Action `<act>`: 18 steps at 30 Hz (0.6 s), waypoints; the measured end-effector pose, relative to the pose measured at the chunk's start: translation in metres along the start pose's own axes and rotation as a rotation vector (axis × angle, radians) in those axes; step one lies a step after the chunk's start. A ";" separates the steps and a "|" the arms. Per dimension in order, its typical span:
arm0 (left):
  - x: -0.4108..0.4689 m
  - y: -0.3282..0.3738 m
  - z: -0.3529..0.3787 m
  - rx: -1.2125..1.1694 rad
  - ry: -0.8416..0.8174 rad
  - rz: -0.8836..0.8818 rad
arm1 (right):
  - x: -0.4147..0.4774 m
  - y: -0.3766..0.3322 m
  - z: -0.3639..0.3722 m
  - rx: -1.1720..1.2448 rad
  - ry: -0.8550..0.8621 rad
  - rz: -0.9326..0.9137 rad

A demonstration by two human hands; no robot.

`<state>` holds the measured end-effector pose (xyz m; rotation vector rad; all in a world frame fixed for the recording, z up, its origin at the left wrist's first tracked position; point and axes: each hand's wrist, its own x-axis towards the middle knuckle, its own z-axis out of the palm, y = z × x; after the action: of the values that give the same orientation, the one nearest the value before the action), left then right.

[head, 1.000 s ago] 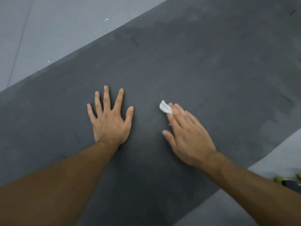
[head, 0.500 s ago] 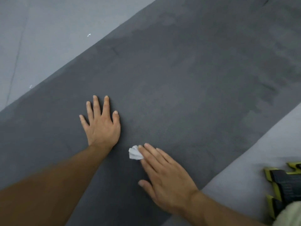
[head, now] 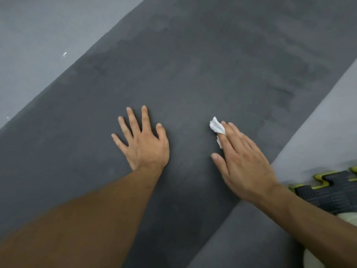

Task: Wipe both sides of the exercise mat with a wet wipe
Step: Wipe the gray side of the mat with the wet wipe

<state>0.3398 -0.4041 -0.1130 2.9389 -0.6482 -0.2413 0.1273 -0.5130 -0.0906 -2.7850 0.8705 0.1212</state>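
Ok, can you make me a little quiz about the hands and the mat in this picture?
1. True or false: the left hand lies flat on the mat with its fingers spread.
2. Which hand presses the wipe onto the mat? A: left hand. B: right hand. C: both hands.
3. What colour is the wipe?

Key: 1 true. 2 B. 3 white.
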 end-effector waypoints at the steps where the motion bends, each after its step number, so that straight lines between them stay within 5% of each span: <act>1: 0.001 0.000 0.000 0.006 0.003 0.006 | -0.003 -0.004 -0.001 0.016 -0.001 -0.028; 7: 0.002 -0.001 0.002 0.006 0.003 0.014 | -0.059 -0.040 0.013 0.040 -0.084 -0.389; 11: 0.002 -0.001 0.003 0.003 0.006 0.019 | -0.075 -0.038 0.016 -0.009 -0.085 -0.474; 18: 0.003 -0.002 0.003 0.011 -0.004 0.044 | -0.018 0.037 -0.004 -0.029 0.040 0.050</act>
<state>0.3433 -0.4037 -0.1167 2.9318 -0.7157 -0.2397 0.0915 -0.5340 -0.0914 -2.8023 0.9560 0.0874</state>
